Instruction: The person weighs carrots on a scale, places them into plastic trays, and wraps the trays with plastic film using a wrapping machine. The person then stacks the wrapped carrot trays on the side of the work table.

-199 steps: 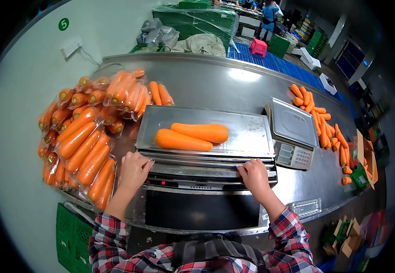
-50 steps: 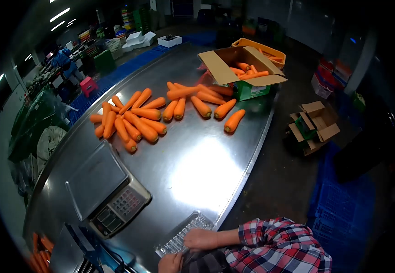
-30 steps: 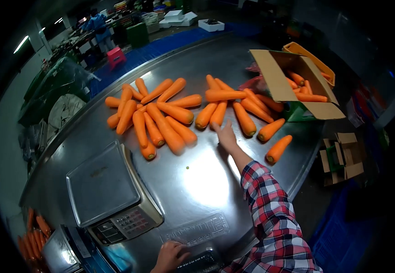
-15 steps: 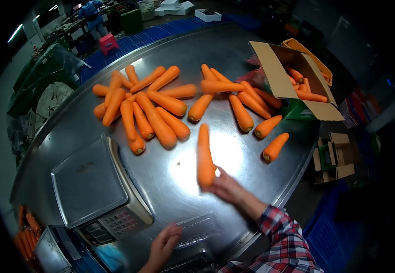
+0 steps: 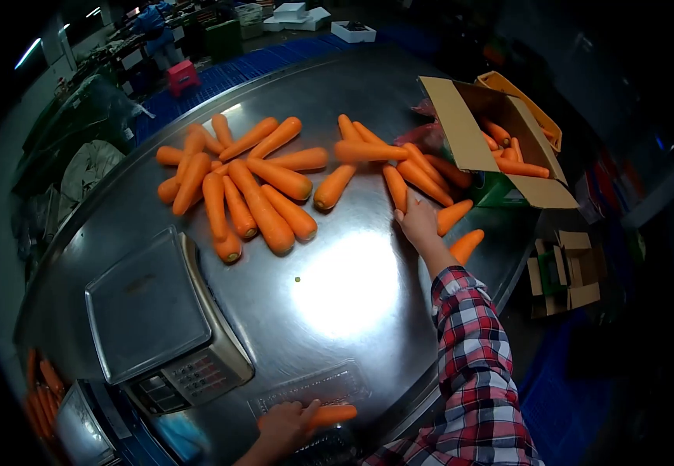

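At the lower centre of the frame, the left hand lay over one carrot, its fingers across the top and the carrot's end projecting to the right past the fingertips. Whether those fingers were clamped on it or merely resting could not be told. A clear plastic tray lay on the counter just beyond. At lower left stood a scale. Right of centre, the right hand met the near end of a second carrot, which extended up the frame from the fingers; their closure was partly hidden and could not be confirmed. Loose carrots lay at upper centre-left. At upper right stood a cardboard box holding further carrots.
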Demonstrator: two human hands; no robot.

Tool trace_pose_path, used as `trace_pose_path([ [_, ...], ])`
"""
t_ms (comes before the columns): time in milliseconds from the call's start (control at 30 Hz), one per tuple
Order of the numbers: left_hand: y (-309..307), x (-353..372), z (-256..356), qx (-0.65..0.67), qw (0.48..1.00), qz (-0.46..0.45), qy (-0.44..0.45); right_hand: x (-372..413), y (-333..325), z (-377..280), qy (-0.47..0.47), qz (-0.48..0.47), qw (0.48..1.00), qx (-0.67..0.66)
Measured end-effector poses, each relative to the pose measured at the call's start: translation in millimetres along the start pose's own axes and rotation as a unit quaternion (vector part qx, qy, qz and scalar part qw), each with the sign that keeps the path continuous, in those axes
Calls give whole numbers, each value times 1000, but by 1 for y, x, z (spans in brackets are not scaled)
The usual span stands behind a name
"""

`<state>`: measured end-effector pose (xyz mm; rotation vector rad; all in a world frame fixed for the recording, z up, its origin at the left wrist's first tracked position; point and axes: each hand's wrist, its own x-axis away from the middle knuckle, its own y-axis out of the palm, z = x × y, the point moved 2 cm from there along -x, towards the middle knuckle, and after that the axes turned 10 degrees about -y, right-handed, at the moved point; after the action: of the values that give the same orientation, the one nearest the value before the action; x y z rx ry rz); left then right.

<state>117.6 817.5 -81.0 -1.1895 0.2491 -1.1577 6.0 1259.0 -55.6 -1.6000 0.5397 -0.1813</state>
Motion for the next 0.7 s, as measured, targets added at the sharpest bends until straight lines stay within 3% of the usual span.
trace_pose_path([
  [33,3,1,-2,6,1000,4,-12,-3,0,0,31,-74,996,-26],
  [67,6,1,-4,14,1000,11,-24,-5,11,9,71,-48,986,-142],
  [133,7,7,-12,34,998,29,-52,-1,49,29,145,-2,918,-368],
  [200,3,18,-19,65,992,55,-92,28,50,5,115,-23,793,-598],
  [233,1,24,-20,18,991,82,-102,43,47,-13,99,-42,706,-700],
  [267,-3,31,-22,-29,987,105,-117,53,40,-38,59,-70,664,-742],
  [333,-11,50,-23,-64,976,136,-156,66,18,-96,-15,-135,645,-752],
  [433,3,66,-26,18,966,174,-192,77,-11,-188,-128,-219,683,-685],
  [500,22,70,-36,127,956,206,-164,83,-16,-250,-294,-168,733,-591],
  [567,21,76,-36,123,954,210,-173,86,-18,-302,-438,-68,761,-475],
  [600,22,79,-36,122,954,211,-174,88,-13,-325,-481,-25,765,-427],
  [700,31,89,-44,142,949,224,-169,97,-13,-364,-497,-33,787,-364],
])
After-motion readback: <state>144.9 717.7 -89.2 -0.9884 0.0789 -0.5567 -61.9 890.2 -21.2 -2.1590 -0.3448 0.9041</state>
